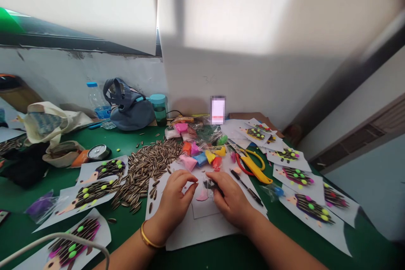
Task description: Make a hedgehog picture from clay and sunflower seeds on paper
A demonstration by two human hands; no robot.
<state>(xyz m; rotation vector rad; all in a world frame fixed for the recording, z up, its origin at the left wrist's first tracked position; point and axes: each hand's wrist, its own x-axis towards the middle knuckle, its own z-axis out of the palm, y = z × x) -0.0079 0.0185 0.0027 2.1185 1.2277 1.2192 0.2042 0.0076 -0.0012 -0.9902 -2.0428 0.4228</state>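
Left hand: your thumb and forefinger nearly meet; whether holding anything, cannot tell.
Right hand: you grip a dark item.
Pink clay piece: on white paper, between your hands.
Risk: a sweeping left hand could drag sunflower seeds onto it.

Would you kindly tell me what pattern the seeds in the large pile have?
The seeds are striped, dark and pale, best seen in the head view.
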